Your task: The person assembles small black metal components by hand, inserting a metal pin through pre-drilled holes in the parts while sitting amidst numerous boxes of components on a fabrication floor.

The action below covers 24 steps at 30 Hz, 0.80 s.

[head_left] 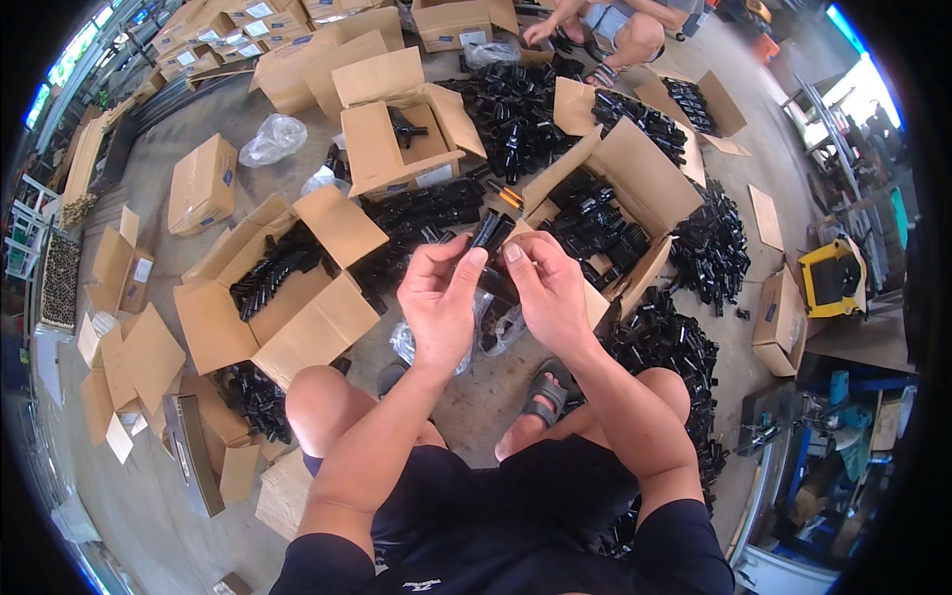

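In front of my knees, both hands hold a glossy black tubular part tilted upward, its open end away from me. My left hand closes around its left side, thumb pressed against it. With thumb and fingers, my right hand grips it from the right; its lower portion is partly hidden by my hands. An open carton with rows of similar black parts stands to the left. Another open carton, filled with black parts, stands just right of my hands. An orange-and-black item lies just beyond the held part.
Loose black parts lie in heaps ahead and along my right. Another open carton and a closed carton stand farther off. Clear plastic bags lie on the floor. Another person crouches at the far side.
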Available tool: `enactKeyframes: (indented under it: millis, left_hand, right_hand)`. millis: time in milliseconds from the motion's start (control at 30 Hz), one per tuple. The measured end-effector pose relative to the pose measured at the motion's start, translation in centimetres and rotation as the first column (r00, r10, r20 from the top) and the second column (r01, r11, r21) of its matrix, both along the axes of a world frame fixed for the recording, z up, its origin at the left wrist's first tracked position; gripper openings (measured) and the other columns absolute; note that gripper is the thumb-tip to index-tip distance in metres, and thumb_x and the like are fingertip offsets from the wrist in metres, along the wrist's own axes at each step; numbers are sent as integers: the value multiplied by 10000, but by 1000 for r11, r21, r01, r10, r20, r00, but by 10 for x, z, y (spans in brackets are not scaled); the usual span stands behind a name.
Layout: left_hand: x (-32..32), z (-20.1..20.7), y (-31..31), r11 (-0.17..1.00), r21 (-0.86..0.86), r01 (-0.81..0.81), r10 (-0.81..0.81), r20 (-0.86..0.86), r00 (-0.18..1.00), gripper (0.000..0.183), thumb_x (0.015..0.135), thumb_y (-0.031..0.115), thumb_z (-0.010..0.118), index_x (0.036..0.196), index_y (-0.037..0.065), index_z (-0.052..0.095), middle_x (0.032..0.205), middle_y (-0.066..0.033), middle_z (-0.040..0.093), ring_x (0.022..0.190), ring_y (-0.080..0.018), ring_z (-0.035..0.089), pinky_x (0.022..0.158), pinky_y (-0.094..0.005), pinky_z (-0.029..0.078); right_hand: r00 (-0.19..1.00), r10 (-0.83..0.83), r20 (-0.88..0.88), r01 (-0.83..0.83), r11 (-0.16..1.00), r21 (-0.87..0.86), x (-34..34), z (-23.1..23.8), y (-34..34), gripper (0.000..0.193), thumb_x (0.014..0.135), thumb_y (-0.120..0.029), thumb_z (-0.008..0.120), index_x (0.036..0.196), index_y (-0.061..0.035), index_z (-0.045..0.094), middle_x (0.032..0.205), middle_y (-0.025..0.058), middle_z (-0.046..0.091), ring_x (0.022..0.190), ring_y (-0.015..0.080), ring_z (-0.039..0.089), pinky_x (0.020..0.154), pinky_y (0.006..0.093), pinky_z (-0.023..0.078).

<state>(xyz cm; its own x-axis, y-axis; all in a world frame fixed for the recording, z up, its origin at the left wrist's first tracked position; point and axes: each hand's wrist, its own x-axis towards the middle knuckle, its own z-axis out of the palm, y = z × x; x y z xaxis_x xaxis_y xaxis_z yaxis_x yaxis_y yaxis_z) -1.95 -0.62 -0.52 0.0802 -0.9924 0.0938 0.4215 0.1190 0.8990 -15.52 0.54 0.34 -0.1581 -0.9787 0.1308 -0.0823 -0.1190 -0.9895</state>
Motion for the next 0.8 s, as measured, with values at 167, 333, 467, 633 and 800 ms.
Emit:
enactKeyframes:
  millis: [167,333,467,633,800]
  left_hand:
    - [-2,0,1,1000,-30,-10,10,9,1000,132,946,9,682,1062,-13,622,1067,-98,715,949,-104,653,869,-250,516]
    - [2,-4,-4,1000,-23,7,-8,-51,999,130,947,10,683,1061,-9,623,1063,-94,713,943,-102,650,854,-247,519]
    - [1,-2,-2,1000,-27,6,-6,-6,1000,133,949,14,682,1064,-8,621,1063,-94,714,941,-101,649,854,-248,519]
    - [1,0,-4,1000,-23,4,-5,-54,999,139,946,11,684,1067,-10,620,1065,-92,712,943,-100,647,859,-249,518]
    - [2,-1,-1,999,-29,14,-15,-43,999,140,945,8,684,1069,-5,620,1071,-91,707,954,-97,643,860,-245,514]
  right_hand:
    - [999,25,24,-25,1000,-7,1,6,0,109,975,-98,639,992,9,636,990,36,607,834,116,613,753,268,517]
    - [997,45,66,-47,999,27,0,9,-1,94,966,-80,639,993,9,633,1019,39,599,872,124,608,778,280,519]
    - [999,46,-15,-46,998,-29,1,3,-3,84,953,-70,652,994,-1,631,1044,40,594,891,126,609,781,285,520]
    - [999,32,-31,-33,999,-21,1,12,-1,94,943,-68,667,1002,-8,625,1033,45,588,881,128,609,760,283,521]
    - [998,45,-40,-47,998,-50,2,7,-2,70,944,-54,662,986,-12,626,1054,44,579,896,126,603,765,282,518]
